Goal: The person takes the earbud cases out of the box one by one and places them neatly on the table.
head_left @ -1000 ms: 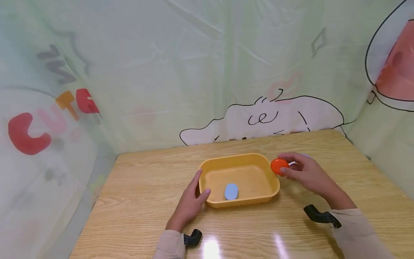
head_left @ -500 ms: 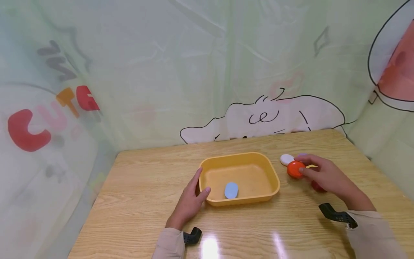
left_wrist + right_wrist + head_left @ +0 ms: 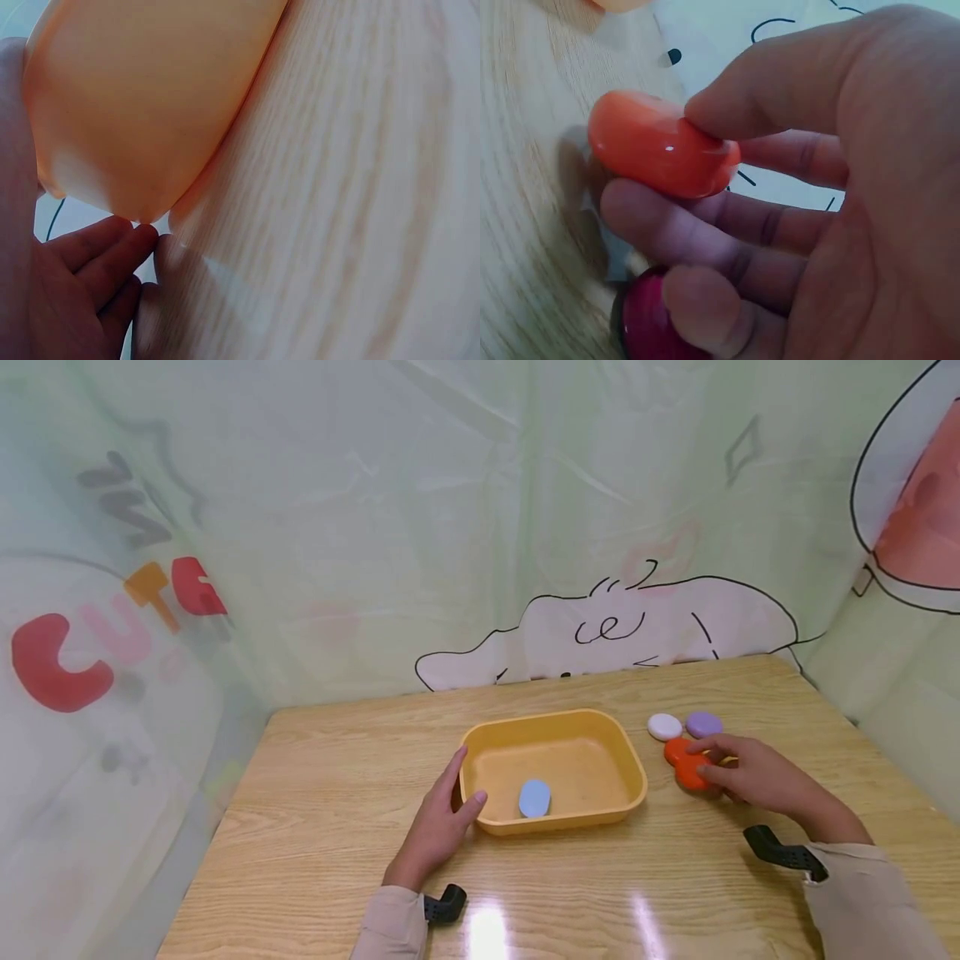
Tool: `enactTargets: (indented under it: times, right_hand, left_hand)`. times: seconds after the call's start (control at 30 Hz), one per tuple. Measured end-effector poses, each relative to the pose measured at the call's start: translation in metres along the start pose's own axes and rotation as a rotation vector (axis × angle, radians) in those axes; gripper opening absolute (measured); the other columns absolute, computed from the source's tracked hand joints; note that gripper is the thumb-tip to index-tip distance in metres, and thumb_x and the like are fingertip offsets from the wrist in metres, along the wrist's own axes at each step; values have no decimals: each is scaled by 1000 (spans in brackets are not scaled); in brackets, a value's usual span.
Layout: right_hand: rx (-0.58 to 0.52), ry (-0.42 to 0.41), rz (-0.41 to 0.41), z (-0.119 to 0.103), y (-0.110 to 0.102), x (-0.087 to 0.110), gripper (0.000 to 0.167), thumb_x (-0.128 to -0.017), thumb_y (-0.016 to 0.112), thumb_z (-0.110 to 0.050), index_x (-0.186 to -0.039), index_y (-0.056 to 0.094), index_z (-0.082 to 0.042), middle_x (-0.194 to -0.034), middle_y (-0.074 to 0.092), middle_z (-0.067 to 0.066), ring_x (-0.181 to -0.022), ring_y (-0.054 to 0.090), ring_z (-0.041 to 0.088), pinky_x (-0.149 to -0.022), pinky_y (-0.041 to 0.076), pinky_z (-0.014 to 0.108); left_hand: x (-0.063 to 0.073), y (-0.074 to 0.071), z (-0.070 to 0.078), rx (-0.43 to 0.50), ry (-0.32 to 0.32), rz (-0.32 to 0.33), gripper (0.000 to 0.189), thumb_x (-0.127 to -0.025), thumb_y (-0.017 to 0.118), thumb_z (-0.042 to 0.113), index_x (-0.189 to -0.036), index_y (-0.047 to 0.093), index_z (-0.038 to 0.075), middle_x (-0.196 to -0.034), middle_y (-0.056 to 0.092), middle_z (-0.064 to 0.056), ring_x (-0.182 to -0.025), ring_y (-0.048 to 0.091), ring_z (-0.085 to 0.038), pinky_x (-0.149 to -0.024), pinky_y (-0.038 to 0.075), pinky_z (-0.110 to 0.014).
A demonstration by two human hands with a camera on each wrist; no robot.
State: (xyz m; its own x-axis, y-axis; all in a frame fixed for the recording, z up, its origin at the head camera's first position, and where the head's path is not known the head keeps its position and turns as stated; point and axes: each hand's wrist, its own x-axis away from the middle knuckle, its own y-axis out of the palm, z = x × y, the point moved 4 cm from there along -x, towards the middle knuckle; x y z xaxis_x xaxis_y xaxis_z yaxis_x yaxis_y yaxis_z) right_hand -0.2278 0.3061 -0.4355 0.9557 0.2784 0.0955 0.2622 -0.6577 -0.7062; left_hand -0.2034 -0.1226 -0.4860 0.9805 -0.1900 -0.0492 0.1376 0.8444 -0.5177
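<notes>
In the head view my left hand rests against the left end of a shallow yellow-orange tray, thumb at the near-left corner. The left wrist view has its extended fingertips touching the tray's outer wall. A pale blue oval piece lies inside the tray. To the right, my right hand pinches a glossy red-orange disc low over the table. Another red-orange round sits right against it. Close beneath the right fingers is a dark magenta piece, hidden from the head view.
A white disc and a purple disc lie side by side behind the right hand. The wooden table meets a printed cloth backdrop at its back and sides.
My right hand has moved right, away from the tray's right rim, taking the red-orange disc down beside the other pieces. The white and purple discs have come into view. The left hand stays put.
</notes>
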Motion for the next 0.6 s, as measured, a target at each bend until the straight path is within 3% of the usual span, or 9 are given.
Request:
enactTargets:
  times: [0.33, 0.6]
  right_hand:
    - [97, -25, -16, -2, 1, -1, 33, -97, 66, -18, -123, 62, 2, -97, 63, 8, -76, 58, 21, -59, 52, 30]
    - [171, 66, 5, -7, -3, 2, 35, -98, 61, -18, -123, 60, 5, -110, 63, 26, -82, 59, 23, -65, 54, 32]
  left_hand:
    - [0, -1, 1, 14, 5, 3, 71, -100, 58, 46, -158, 16, 47, -163, 21, 13, -149, 21, -15, -120, 23, -46]
    - [0, 1, 0, 12, -20, 4, 70, -100, 58, 47, -156, 17, 51, -162, 21, 14, -149, 21, -14, -120, 23, -45]
